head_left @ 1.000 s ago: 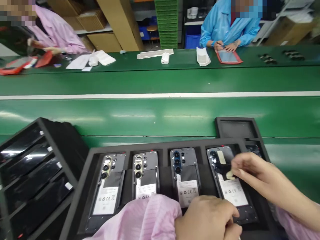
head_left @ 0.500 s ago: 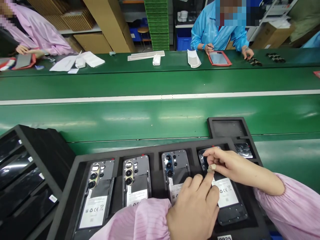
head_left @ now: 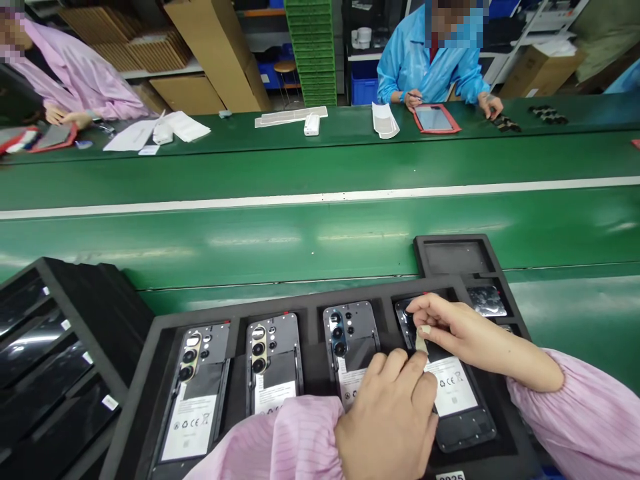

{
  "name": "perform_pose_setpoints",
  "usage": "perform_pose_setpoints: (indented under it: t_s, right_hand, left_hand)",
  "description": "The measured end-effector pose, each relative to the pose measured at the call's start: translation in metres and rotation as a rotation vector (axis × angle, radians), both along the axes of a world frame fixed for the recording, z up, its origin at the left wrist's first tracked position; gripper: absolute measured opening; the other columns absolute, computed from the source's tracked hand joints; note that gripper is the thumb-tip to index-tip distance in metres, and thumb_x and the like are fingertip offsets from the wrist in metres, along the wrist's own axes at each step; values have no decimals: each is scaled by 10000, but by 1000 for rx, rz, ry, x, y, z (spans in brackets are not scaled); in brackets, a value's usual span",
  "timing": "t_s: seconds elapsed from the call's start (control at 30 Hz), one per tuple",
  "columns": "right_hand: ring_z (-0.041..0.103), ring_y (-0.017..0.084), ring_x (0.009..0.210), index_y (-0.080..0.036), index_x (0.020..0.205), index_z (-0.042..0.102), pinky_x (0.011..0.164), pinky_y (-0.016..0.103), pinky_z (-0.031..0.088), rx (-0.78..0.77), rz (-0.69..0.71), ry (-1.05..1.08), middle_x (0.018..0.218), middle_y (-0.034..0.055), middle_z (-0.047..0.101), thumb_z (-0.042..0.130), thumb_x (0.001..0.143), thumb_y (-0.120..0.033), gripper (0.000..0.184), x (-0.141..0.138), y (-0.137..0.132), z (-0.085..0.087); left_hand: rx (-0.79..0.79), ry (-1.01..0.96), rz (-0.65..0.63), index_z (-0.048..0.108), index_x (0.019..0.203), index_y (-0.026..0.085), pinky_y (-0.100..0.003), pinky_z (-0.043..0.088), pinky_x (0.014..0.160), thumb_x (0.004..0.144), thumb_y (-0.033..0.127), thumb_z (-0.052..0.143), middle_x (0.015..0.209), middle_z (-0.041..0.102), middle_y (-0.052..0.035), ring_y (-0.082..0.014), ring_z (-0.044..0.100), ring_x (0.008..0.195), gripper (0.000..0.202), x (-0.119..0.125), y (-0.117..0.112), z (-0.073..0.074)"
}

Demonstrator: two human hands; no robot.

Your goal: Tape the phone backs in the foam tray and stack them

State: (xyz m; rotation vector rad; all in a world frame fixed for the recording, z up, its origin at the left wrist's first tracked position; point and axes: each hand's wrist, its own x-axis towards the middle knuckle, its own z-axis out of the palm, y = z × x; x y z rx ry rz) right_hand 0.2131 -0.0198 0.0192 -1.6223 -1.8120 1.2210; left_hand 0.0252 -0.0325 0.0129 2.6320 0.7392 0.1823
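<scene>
"Doing what, at the fingertips?"

"Bending the fingers of the right hand (head_left: 443, 327), at four o'clock, over a small cream strip (head_left: 421, 343), apparently touching its upper end with the thumb; being unable to tell whether pinching. Pressing the fingers of the left hand (head_left: 387, 420) together at five o'clock, close by the strip's lower end; again being unable to tell about gripping."

"Handling how, that strip?"

"Probably feeling light, thin and bendy, perhaps sticky; likely needing a fingertip hold at one end."

"Lying where?"

"Showing above a phone (head_left: 454, 395) with bare inner parts, also at four o'clock. Probably being stiff, smooth and fragile below; likely needing a hold along the long edges."

"And farther out?"

"Counting three more phones (head_left: 274, 353) in a black tray (head_left: 307, 312) at six o'clock; meeting a co-worker in blue (head_left: 425, 70) at one, across a green bench (head_left: 320, 163)."
</scene>
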Motion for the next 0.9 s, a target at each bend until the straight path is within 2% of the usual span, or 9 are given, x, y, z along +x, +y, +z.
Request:
perform_pose_setpoints:
  t_s: [0.13, 0.3, 0.43, 0.57, 0.73, 0.8, 0.9]
  right_hand:
    - [547, 119, 621, -190, 972, 455, 567, 239, 448, -2, -27, -1, 752, 3, 553, 372, 853, -264, 164, 3, -3, 1]
    - [534, 112, 607, -192, 996, 452, 556, 226, 435, 42, 51, -46, 736, -8, 553, 359, 847, -206, 176, 2, -4, 1]
    - [543, 119, 605, -187, 1033, 452, 545, 231, 444, 109, 71, -104, 755, 5, 567, 348, 834, -172, 225, 0, -4, -3]
    - [521, 108, 541, -179, 1046, 456, 508, 221, 430, 145, 89, -189, 744, -1, 576, 369, 811, -119, 258, -1, -3, -7]
    - [576, 137, 672, -160, 958, 511, 584, 240, 453, 358, 75, -297, 820, 36, 612, 395, 828, -76, 194, -2, -2, -13]
    - [570, 148, 700, -162, 879, 537, 601, 245, 450, 439, 77, -346, 800, 32, 607, 406, 869, -96, 147, -2, -1, -15]
    - [541, 165, 702, -170, 773, 559, 581, 252, 422, 526, 53, -483, 752, 20, 596, 450, 907, -159, 173, -3, 0, -16]
  left_hand:
    - [15, -51, 2, 553, 958, 181, -334, 472, 817, 813, 326, 576, 1153, 590, -3, -180, 510, 949, 207, -1, -2, 0]
    - [27, -149, 33, 560, 921, 201, -325, 468, 825, 833, 308, 539, 1156, 591, 7, -178, 509, 966, 140, -2, -5, -4]
    - [9, -86, 42, 555, 944, 183, -340, 467, 838, 829, 295, 533, 1281, 523, -16, -186, 505, 975, 162, -3, 0, -4]
    - [-11, -47, 1, 553, 928, 177, -356, 470, 825, 819, 294, 548, 1254, 548, -8, -197, 511, 948, 160, -1, 5, -3]
    - [60, -23, -5, 565, 928, 169, -365, 465, 802, 821, 301, 540, 1240, 562, -10, -202, 517, 914, 171, 0, 3, -3]
    - [81, -15, -7, 571, 932, 165, -361, 463, 793, 818, 307, 543, 1228, 570, -15, -201, 521, 901, 184, 1, 3, -3]
    - [88, -14, -8, 578, 927, 165, -352, 457, 785, 820, 309, 540, 1216, 580, -18, -193, 526, 883, 184, 1, 4, -3]
